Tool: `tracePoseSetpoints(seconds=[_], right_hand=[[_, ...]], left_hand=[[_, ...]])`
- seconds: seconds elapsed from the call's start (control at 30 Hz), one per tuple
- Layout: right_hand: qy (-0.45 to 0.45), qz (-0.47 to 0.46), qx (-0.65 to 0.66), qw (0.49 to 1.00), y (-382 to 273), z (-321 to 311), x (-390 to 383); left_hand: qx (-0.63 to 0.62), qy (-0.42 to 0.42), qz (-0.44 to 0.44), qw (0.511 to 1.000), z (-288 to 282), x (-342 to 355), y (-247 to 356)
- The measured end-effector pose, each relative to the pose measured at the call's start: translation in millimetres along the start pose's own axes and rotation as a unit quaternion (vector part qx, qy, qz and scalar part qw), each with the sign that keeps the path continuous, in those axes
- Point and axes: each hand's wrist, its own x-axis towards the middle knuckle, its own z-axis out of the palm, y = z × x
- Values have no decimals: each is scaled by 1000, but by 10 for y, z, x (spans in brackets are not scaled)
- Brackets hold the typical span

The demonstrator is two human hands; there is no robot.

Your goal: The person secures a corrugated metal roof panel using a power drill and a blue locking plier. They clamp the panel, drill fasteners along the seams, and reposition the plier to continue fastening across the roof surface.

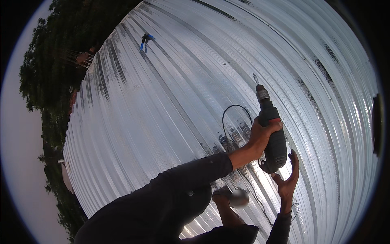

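Observation:
My left hand [261, 137] is closed round a black power drill [276, 142] with a red band, its nose pointing up and away. A slim metal bit [255, 79] sticks out of the drill's chuck [263, 95]; its tip appears apart from any screw. My right hand [287, 185] is open just below the drill's rear end, thumb and fingers spread. Whether its thumb touches the drill, I cannot tell. A thin black cord [237, 106] loops out beside my left wrist. Under both hands lies ribbed, shiny metal sheeting [162, 118].
A blue and black object [145, 41] lies on the sheeting toward the far left. Near my dark-clothed legs are bare skin [228, 213] and a blurred grey patch [239, 198]. Trees [44, 69] stand beyond the sheeting's left edge. A dark shape [378, 125] shows at the right rim.

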Motion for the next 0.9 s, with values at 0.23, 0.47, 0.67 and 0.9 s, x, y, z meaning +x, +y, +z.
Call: tracePoseSetpoints(seconds=[0.23, 0.47, 0.67, 0.9], right_hand=[[-221, 9, 7, 975, -1865, 841, 473], [-371, 33, 49, 927, -3217, 1886, 1205], [-394, 10, -41, 918, -3829, 2669, 1421], [-400, -67, -96, 909, -4339, 3157, 1726]], left_hand=[[-185, 69, -70, 978, -780, -510, 1820], [-255, 92, -54, 961, -1688, -739, 3307], [-268, 87, -25, 959, -2278, -760, 4138], [-303, 107, 0, 947, -2638, -709, 4715]])
